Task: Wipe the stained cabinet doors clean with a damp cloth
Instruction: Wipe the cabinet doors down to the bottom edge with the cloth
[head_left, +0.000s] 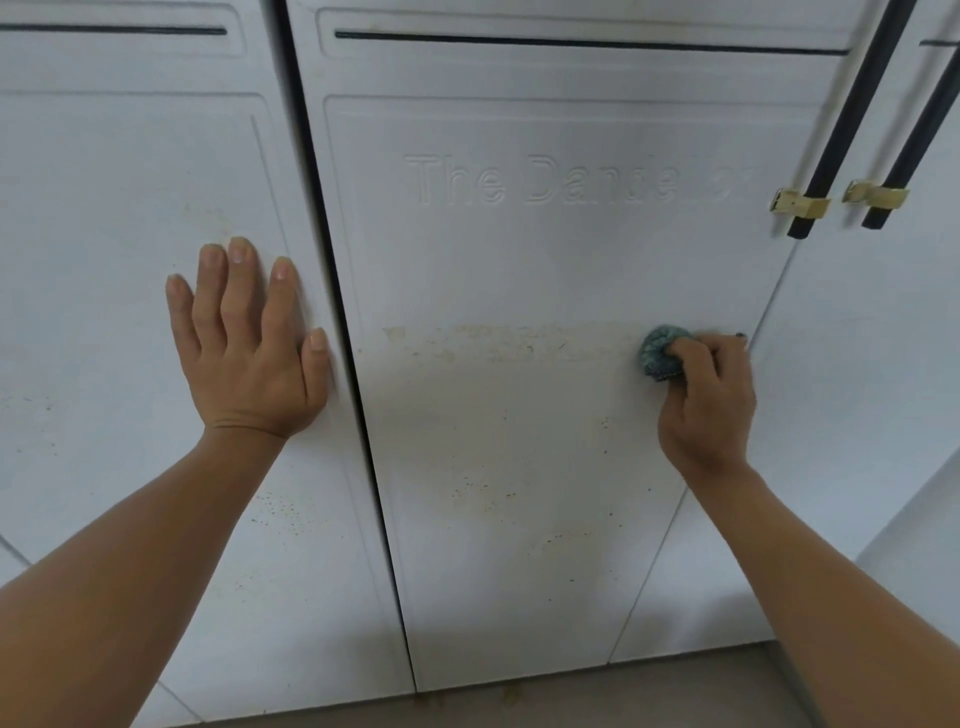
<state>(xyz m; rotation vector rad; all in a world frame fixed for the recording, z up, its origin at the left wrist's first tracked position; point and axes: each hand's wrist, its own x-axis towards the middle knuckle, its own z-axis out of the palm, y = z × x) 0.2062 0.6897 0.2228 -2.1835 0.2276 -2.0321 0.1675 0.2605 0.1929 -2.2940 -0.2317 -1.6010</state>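
The right grip (711, 384) is hiding most of the cloth (660, 353); only a teal bunch is poking out at the fist's left side, right of the frame's centre. The raised lettering (571, 179) on the middle door (519, 467) is blurring toward its right end, its last letters unreadable. Two black handles (852, 119) at upper right are running past the top edge. The left grip (249, 348) is covering part of the left door (104, 260), which is running off the left edge. Both forearms are leaving through the bottom edge.
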